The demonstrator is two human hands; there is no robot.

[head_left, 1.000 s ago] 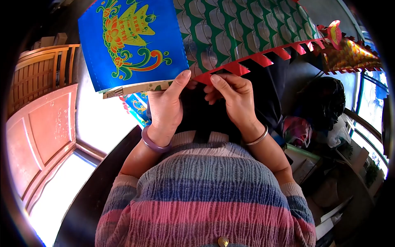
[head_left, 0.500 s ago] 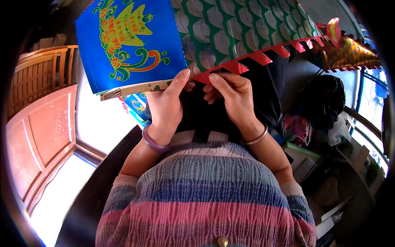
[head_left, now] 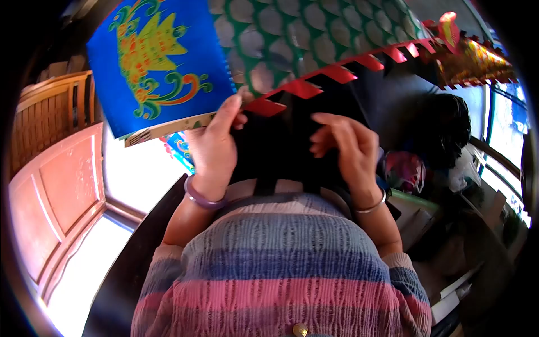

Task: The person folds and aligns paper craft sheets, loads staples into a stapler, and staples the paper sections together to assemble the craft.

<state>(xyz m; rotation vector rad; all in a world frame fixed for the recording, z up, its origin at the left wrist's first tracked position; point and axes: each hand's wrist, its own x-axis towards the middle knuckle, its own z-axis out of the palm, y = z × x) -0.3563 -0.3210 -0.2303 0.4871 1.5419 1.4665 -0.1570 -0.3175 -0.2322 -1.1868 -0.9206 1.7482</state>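
My left hand [head_left: 213, 151] is closed on the lower edge of a large printed paper decoration, thumb on top and fingers beneath. The decoration has a blue panel [head_left: 168, 62] with a yellow and orange flower print, joined to a green and silver scale-patterned section [head_left: 303, 39]. A red zigzag fringe [head_left: 303, 89] runs along its lower edge. To the right of the fringe's near end and apart from it, my right hand [head_left: 351, 149] is open, its fingers loosely bent and slightly blurred, with nothing visible in them.
A red and gold fringed piece [head_left: 477, 64] hangs at the upper right. Below it are a black plastic bag [head_left: 446, 132] and a pink bag [head_left: 404, 171]. Wooden slatted furniture [head_left: 53, 112] stands at the left, above a pinkish panel [head_left: 62, 196]. Another blue printed piece [head_left: 181, 150] shows behind my left wrist.
My right hand has let go of the red fringe and moved right and down, its fingers loosening. My left hand and the decoration have shifted slightly left.
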